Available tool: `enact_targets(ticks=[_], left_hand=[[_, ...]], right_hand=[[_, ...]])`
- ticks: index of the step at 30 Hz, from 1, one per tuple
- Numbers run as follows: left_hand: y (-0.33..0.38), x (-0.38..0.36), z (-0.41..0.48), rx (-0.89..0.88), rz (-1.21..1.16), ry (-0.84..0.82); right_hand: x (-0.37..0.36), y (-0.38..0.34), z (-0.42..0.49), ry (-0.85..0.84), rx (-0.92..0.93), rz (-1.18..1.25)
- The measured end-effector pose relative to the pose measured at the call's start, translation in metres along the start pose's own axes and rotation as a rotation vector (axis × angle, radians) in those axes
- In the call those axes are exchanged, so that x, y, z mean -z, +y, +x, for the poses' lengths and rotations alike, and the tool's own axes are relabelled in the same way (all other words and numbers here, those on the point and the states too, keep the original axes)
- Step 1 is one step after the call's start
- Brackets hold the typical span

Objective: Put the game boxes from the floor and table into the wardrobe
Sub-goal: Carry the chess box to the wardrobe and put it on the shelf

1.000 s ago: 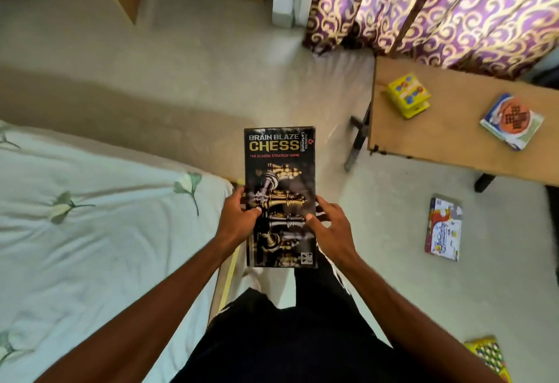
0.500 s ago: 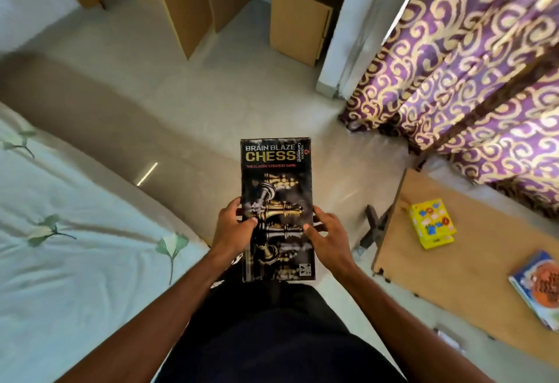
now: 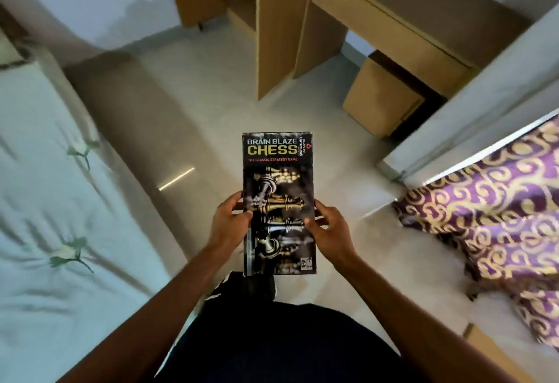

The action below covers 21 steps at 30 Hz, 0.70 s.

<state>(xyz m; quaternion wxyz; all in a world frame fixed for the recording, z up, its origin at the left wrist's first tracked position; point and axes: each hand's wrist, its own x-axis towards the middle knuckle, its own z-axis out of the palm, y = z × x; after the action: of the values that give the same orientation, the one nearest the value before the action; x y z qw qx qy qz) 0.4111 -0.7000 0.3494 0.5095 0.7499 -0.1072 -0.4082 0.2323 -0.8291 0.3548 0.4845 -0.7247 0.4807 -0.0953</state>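
One chess box (image 3: 278,201), mid-frame, is gripped along its long edges by the left hand (image 3: 228,220) and right hand (image 3: 328,228). It is not yet in the open wardrobe (image 3: 275,19), top centre, so storing it is still to do.

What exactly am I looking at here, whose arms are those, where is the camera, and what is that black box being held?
No machine here: these are a person's two bare arms. All pictures come from one wide-angle camera worn on the person's head, looking forward and down. The left hand and right hand each grip a long side of a black chess box, thumbs on its front, above the pale floor. A bed with a light sheet lies to the left, a purple and gold curtain hangs to the right, and ahead stands a wooden unit with open shelves, probably the wardrobe the box is meant for.
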Motion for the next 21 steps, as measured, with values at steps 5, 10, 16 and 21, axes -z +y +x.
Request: enact_targets(ticks=[5,10,16,21], left_hand=[[0.065,0.055,0.090,-0.017,-0.085,0.087],[0.117,0.112,0.174,-0.027,-0.193,0.161],[0.176,0.187,0.298,-0.056,-0.179,0.263],[0.242,0.256,0.391,-0.069,-0.146,0.335]], right_hand=[[-0.035,-0.078,0.114,-0.041,0.086,-0.002],[-0.082,-0.151,0.219,-0.119,0.127,-0.015],[-0.156,-0.240,0.364,-0.182,0.170,0.014],[-0.213,-0.329,0.476,-0.264,0.186,0.006]])
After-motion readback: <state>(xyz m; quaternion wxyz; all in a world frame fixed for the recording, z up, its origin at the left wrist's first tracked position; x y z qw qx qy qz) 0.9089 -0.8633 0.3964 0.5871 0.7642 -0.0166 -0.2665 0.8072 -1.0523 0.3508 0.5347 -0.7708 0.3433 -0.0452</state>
